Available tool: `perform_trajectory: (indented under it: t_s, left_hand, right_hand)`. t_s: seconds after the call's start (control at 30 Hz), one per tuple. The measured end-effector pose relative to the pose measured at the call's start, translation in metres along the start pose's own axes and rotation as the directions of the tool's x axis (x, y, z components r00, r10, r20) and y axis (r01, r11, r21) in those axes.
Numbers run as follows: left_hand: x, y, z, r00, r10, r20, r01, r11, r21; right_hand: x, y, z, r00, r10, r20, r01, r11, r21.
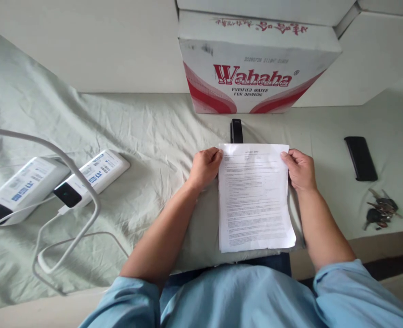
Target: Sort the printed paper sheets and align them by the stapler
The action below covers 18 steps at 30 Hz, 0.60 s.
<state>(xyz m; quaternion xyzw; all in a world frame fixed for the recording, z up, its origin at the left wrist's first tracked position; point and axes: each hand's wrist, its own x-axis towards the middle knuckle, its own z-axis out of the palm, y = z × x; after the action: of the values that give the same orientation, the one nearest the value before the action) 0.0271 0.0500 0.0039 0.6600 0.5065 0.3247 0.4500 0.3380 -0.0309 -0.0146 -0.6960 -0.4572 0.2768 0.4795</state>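
Observation:
A stack of printed paper sheets (256,200) lies in front of me, its lower right corner curling a little. My left hand (205,167) pinches the upper left edge of the sheets, fingers folded in. At the upper right edge my right hand (300,168) grips them, the thumb on top and the other fingers partly hidden. Just beyond the top edge of the paper is a black stapler (236,130), its near end covered by the sheets.
Behind stands a Wahaba-style water carton (256,77) lettered "Wahaha". On the left, two white power banks (102,171) (30,182) lie among white cables (94,200). To the right are a black phone (361,158) and a bunch of keys (382,209) on the green cloth (160,136).

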Motion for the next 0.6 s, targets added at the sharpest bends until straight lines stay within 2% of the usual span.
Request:
perform_trajectory:
  t_s: [0.13,0.33,0.5,0.6]
  left_hand:
    - [0.001,0.004,0.004,0.998,0.026,-0.059,-0.017,0.988,0.152]
    - [0.000,0.011,0.004,0.999,0.003,0.033,-0.011,0.962,0.273]
    - [0.009,0.017,0.005,0.988,-0.115,0.102,0.074,0.938,0.339]
    - [0.018,0.016,0.007,0.990,-0.103,0.092,0.063,0.931,0.361]
  right_hand:
    - [0.001,0.000,-0.003,0.997,-0.001,0.073,0.008,0.995,-0.099]
    - [0.004,-0.011,-0.013,0.981,0.114,0.160,-0.100,0.991,-0.094]
    - [0.005,-0.019,-0.016,0.974,0.160,0.160,-0.144,0.984,-0.109]
    - [0.006,-0.014,-0.014,0.977,0.175,0.122,-0.167,0.983,-0.073]
